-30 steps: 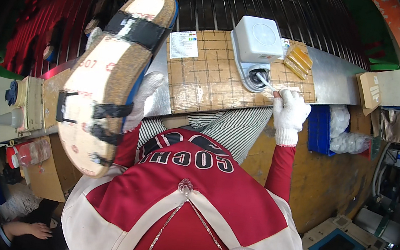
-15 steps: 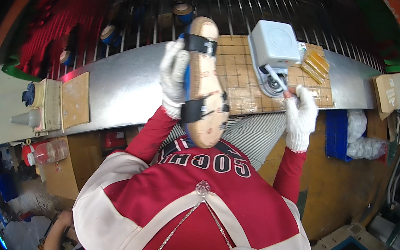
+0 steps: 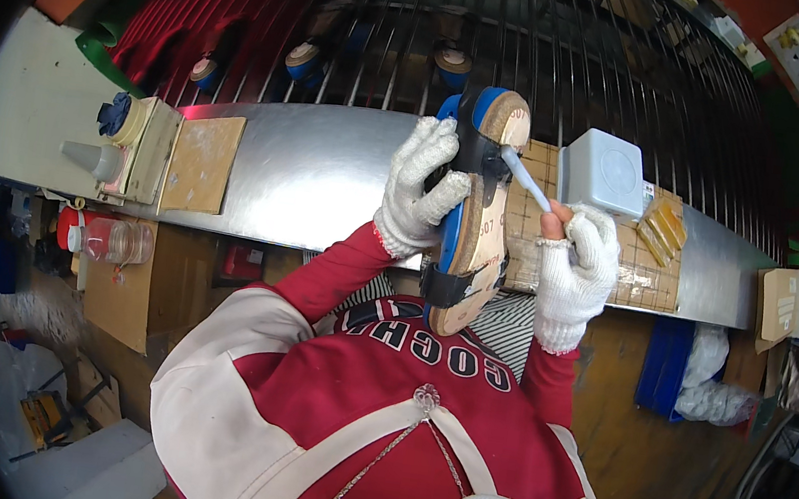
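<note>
A shoe last (image 3: 488,226) with a tan insole and black straps wrapped over it is tilted in front of my chest, bottom side showing and blue sides partly visible. My gloved left hand (image 3: 417,191) holds it along its left side, thumb against its edge. In my gloved right hand (image 3: 578,273) is a thin, pale-handled brush (image 3: 530,181), pinched between thumb and fingers, with bare fingertips showing. Its tip meets the black strap near the upper end of the insole. Behind my right hand stands a grey-white box-shaped container (image 3: 604,170) on the cardboard-covered part of the bench.
Amber blocks (image 3: 663,229) lie right of the container. A metal bench top (image 3: 299,166) runs leftward to a brown board (image 3: 202,163) and a grey cone (image 3: 93,159). Beyond it, a rack of metal rods (image 3: 387,36) carries more lasts (image 3: 305,62). A blue bin (image 3: 665,365) sits lower right.
The brush has come out of the container's base and up to the strap. My left hand has shifted the last rightward, and the whole view has moved.
</note>
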The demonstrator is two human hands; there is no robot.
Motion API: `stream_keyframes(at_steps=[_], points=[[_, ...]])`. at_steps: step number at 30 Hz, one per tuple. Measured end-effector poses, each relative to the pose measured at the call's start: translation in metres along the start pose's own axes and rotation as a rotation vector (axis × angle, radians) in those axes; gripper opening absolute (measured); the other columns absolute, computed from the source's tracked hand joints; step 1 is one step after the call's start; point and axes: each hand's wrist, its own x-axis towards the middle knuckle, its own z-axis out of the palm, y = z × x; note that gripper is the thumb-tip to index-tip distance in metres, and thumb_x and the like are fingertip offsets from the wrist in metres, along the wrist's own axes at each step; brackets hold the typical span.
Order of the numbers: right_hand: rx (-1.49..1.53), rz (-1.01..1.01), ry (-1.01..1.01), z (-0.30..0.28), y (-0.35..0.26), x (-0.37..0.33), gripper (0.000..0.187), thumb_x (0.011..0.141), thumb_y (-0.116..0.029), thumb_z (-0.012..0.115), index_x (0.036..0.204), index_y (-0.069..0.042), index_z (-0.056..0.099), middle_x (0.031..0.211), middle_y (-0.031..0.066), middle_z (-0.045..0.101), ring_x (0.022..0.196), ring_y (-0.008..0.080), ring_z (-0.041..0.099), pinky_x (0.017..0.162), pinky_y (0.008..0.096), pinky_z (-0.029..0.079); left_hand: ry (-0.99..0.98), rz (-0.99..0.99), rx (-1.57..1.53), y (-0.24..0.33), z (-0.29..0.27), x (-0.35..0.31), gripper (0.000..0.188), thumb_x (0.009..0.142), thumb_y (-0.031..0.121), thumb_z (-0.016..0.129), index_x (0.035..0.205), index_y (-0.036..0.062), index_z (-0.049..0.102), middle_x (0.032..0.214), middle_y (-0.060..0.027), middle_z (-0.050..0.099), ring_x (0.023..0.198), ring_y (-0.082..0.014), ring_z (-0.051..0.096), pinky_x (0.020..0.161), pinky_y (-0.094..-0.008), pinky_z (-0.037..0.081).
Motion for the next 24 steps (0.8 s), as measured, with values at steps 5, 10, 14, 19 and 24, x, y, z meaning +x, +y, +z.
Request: stream_keyframes(at_steps=[5, 10, 14, 19, 24], points=[[-0.203, -0.211, 0.079, -0.002, -0.002, 0.025, 0.019, 0.078, -0.014, 0.083, 0.096, -0.01, 0.078, 0.092, 0.0038, 0.067, 0.084, 0.0198, 0.058, 0.076, 0.0335, 0.04, -0.034, 0.046, -0.026, -0.007, -0.008, 0.002, 0.068, 0.077, 0.014, 0.08, 0.137, 0.0218, 0.05, 0.138, -0.0178, 0.048, 0.132, -0.0393, 0.05, 0.111, -0.0579, 0.04], [-0.165, -0.29, 0.024, -0.009, 0.0, 0.041, 0.018, 0.076, -0.012, 0.083, 0.093, -0.011, 0.077, 0.091, 0.0031, 0.067, 0.081, 0.02, 0.058, 0.075, 0.0334, 0.041, 0.003, 0.073, -0.031, -0.013, -0.007, 0.008, 0.068, 0.074, 0.016, 0.082, 0.135, 0.0211, 0.052, 0.136, -0.0176, 0.048, 0.131, -0.039, 0.052, 0.111, -0.059, 0.04], [-0.109, -0.293, -0.071, -0.015, 0.003, 0.044, 0.018, 0.075, -0.012, 0.084, 0.091, -0.011, 0.077, 0.089, 0.0029, 0.067, 0.08, 0.02, 0.058, 0.074, 0.033, 0.04, 0.038, 0.071, -0.062, -0.014, -0.006, 0.014, 0.065, 0.074, 0.016, 0.082, 0.132, 0.0206, 0.054, 0.136, -0.017, 0.048, 0.13, -0.0389, 0.052, 0.111, -0.0587, 0.04], [-0.09, -0.318, -0.137, -0.02, 0.008, 0.048, 0.017, 0.075, -0.012, 0.083, 0.091, -0.01, 0.077, 0.088, 0.0036, 0.066, 0.08, 0.0208, 0.059, 0.075, 0.0328, 0.04, 0.044, 0.069, 0.004, -0.013, -0.005, 0.023, 0.062, 0.077, 0.013, 0.08, 0.132, 0.0207, 0.054, 0.137, -0.016, 0.048, 0.13, -0.0381, 0.053, 0.112, -0.0572, 0.04], [0.147, -0.218, -0.271, -0.025, 0.015, 0.053, 0.014, 0.08, -0.009, 0.08, 0.092, -0.005, 0.076, 0.09, 0.0052, 0.064, 0.081, 0.0173, 0.06, 0.073, 0.0305, 0.044, 0.059, 0.095, 0.051, -0.019, -0.002, 0.032, 0.062, 0.076, 0.014, 0.082, 0.131, 0.0202, 0.054, 0.139, -0.0165, 0.048, 0.132, -0.0381, 0.051, 0.112, -0.0558, 0.04]])
